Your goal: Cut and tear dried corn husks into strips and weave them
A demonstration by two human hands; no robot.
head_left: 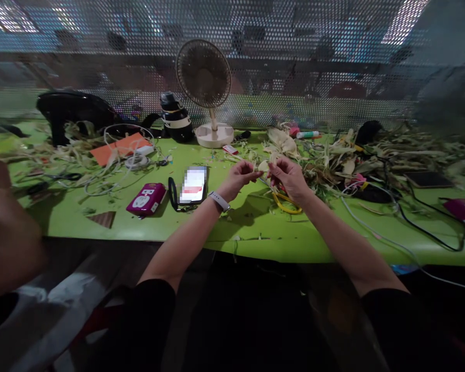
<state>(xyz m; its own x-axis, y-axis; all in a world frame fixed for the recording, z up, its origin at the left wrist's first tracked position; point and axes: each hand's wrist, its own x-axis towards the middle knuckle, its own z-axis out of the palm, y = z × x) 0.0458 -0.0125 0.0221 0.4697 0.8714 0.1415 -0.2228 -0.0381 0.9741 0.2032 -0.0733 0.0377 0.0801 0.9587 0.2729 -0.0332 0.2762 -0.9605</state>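
Observation:
Both of my hands meet above the green table (256, 245), a little right of the middle. My left hand (241, 177), with a white band on its wrist, pinches one side of a small pale husk piece (263, 166). The fingers of my right hand (287, 177) close on the other side of that piece. Yellow-handled scissors (284, 205) lie under my right hand, their blades partly hidden. Just beyond the hands rests a larger pale husk (282, 142).
A white fan (215, 135) and a dark bottle (177, 121) stand at the back. Left are a phone (194, 184), a magenta box (146, 199) and an orange sheet (121, 148). Dry husks (341, 160) and cables cover the right. Another person's arm (11, 227) reaches in at far left.

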